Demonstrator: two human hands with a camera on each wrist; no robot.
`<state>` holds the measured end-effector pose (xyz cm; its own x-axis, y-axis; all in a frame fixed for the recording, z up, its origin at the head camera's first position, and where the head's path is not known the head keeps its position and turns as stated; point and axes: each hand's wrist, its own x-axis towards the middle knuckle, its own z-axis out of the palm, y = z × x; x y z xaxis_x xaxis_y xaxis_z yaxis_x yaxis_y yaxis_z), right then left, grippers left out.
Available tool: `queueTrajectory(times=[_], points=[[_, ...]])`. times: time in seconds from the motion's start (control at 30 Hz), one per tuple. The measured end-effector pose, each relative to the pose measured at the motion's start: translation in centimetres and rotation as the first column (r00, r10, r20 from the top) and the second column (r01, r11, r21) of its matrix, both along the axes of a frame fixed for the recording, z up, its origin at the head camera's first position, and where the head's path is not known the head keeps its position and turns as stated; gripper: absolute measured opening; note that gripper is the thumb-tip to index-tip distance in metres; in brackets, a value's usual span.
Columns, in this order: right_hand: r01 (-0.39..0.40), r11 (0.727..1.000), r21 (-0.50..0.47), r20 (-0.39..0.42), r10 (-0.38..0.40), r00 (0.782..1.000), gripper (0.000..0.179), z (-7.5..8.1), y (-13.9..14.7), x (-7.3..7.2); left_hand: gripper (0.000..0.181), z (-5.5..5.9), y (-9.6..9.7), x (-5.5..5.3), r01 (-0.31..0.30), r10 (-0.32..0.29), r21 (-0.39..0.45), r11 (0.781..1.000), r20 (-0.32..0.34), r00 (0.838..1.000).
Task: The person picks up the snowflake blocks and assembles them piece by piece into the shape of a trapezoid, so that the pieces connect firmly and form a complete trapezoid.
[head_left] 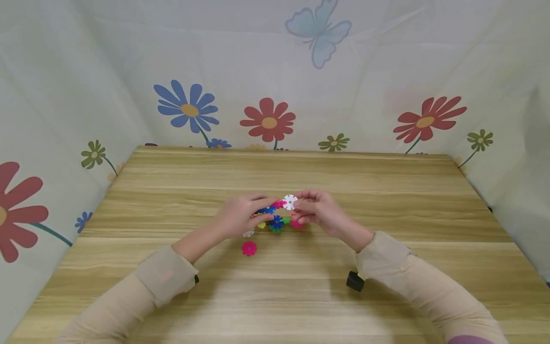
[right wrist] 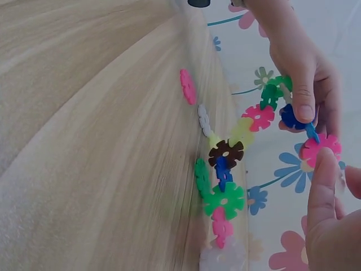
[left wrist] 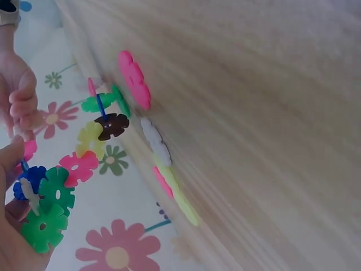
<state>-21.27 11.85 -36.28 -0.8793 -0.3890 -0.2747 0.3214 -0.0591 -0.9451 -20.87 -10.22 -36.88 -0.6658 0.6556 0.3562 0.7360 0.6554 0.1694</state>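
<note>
Pinching one white disc point(head_left: 287, 204) narrowly between the fingers of the right hand point(head_left: 324, 215), just beside one pink disc point(right wrist: 321, 145). Gripping one blue disc point(right wrist: 290, 116) in the curled fingers of the left hand point(head_left: 238, 217), at the same end of a chain of discs point(right wrist: 259, 117). Holding this chain in a curve between and below both hands, close above the counter point(head_left: 275, 306). Counting along it one brown disc point(right wrist: 218, 154), one yellow disc point(right wrist: 242, 132), three pink ones including the one by the right fingers, and at least two blue. Counting also four green discs point(right wrist: 269, 96): two by the left fingers, two past the brown. Making out one blurred white end piece point(right wrist: 223, 257) at the bottom. Seeing one loose pink disc point(head_left: 246, 248) on the counter, apart from one white piece point(left wrist: 155, 141) and one yellow piece point(left wrist: 177, 195) in a row. Not being able to tell joined from merely overlapping for those two. Glimpsing one pink sliver point(left wrist: 162, 180) at the yellow edge. Wearing two beige sleeves point(head_left: 399, 267), with one black block point(head_left: 355, 282) below the right cuff. Facing a curtain point(head_left: 240, 57) printed with one butterfly point(head_left: 320, 38) and three red flowers point(head_left: 269, 123).
</note>
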Motion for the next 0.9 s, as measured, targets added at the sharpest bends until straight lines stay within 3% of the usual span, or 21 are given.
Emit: queueTrajectory(times=[0.13,0.33,0.63,0.9], points=[[-0.012,1.000,0.017,-0.015,0.012,1.000,0.026,-0.4,0.0,-0.2,0.042,0.3,-0.7,-0.8,-0.049,0.048,0.035,0.998,0.024,0.999],[-0.093,0.986,0.141,-0.023,0.097,0.995,0.033,-1.2,-0.4,-0.5,0.041,0.8,-2.3,-1.9,-0.127,0.126,0.043,0.991,0.022,0.992],[-0.195,0.936,0.294,-0.010,0.207,0.978,0.033,-3.1,-1.5,-1.5,0.044,1.5,-4.7,-3.1,-0.224,0.223,0.032,0.974,0.032,0.974],[-0.244,0.868,0.431,-0.047,0.292,0.955,0.027,-3.9,-3.4,-2.5,0.045,1.8,-6.4,-3.6,-0.289,0.288,0.003,0.957,0.059,0.956]])
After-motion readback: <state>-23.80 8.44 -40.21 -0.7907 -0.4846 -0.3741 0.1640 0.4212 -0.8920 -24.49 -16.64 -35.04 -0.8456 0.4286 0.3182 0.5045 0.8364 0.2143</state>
